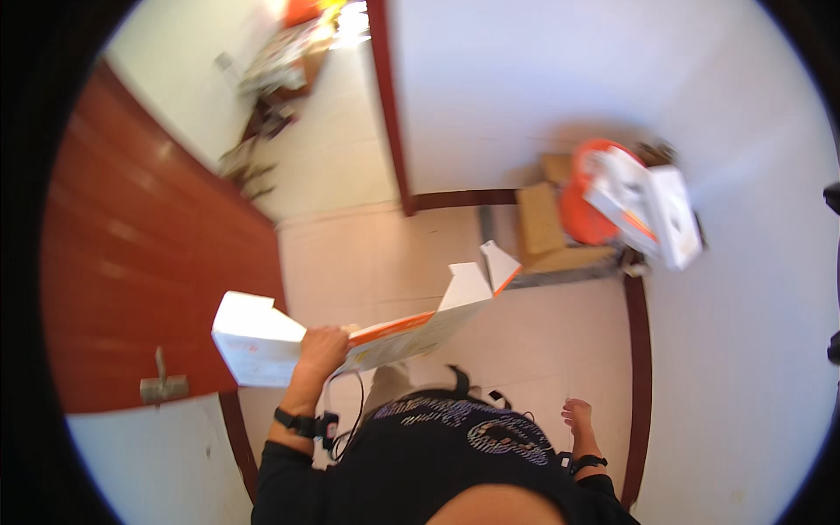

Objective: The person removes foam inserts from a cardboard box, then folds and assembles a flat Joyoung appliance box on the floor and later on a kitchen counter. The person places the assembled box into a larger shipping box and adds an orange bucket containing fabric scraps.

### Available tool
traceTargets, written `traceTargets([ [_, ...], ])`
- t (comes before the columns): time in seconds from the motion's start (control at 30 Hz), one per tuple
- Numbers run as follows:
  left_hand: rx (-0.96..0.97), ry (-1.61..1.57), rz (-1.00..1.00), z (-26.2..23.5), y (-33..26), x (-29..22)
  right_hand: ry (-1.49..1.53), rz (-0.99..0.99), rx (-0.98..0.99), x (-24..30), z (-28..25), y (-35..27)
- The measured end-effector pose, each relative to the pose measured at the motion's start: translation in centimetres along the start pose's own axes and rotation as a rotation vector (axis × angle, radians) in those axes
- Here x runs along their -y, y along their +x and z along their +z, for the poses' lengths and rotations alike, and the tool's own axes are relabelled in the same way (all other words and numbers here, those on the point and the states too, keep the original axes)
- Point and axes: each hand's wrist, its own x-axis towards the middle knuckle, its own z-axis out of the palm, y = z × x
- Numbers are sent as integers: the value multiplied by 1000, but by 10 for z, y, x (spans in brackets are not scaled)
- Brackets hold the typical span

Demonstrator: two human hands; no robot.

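My left hand [324, 350] is closed on the long edge of an opened-out white cardboard box [271, 346] with an orange stripe. The box spans the space in front of my body, and its loose flaps stick up at the right end. Low at my right side hangs my right hand [577, 413], well apart from the box. Its fingers are loosely bent and spread, with nothing seen in them.
A red-brown door [166, 254] with a metal handle [164, 388] stands at the left. In the far right corner, an orange bucket [588, 201] and white packaging [672, 214] are piled on a brown cardboard box [540, 219]. Beyond the doorway, blurred items [289, 66] line the wall.
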Motion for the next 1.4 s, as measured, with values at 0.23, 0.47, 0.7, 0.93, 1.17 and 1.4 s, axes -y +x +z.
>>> traceTargets([
  [0.23, -6, -178, -343, 89, -63, 182, -337, -52, 213, 77, 238, -35],
  [0.47, -164, -252, -527, 98, 33, 327, -569, -497, 418, 263, 425, -46],
  [0.7, -240, -311, -684, 72, 141, 411, -648, -344, 406, 351, 491, -4],
  [0.93, -425, -234, -680, -22, 297, 536, -821, -137, 510, 517, 649, 38],
  [1.17, -621, -275, -646, -72, 424, 673, -755, -102, 614, 611, 769, 73],
  [1.4, -649, -331, -407, -101, 641, 876, -631, 8, 504, 700, 900, 73],
])
